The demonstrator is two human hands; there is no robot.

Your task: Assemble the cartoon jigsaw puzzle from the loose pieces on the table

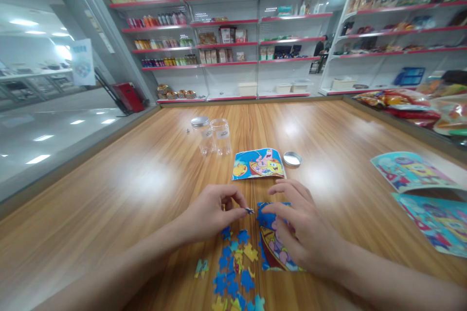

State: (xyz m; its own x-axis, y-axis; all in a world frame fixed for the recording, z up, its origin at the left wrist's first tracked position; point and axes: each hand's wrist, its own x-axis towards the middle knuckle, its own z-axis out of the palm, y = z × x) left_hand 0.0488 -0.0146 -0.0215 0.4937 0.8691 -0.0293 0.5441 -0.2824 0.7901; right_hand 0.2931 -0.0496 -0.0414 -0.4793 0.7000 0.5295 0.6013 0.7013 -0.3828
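Note:
My left hand (213, 214) pinches a small blue puzzle piece (250, 210) between thumb and fingertips, just left of a partly built cartoon jigsaw (274, 252). My right hand (299, 226) rests on that jigsaw with its fingers spread flat, covering much of it. Several loose blue and yellow pieces (235, 272) lie scattered below my left hand. A printed reference picture (258, 164) lies flat just beyond both hands.
Two clear jars (215, 137), one capped, stand farther back on the wooden table (146, 189), and a loose metal lid (292, 159) lies beside the picture. More printed sheets (412, 171) lie at the right. Snack bags (419, 104) and store shelves (226, 39) sit behind.

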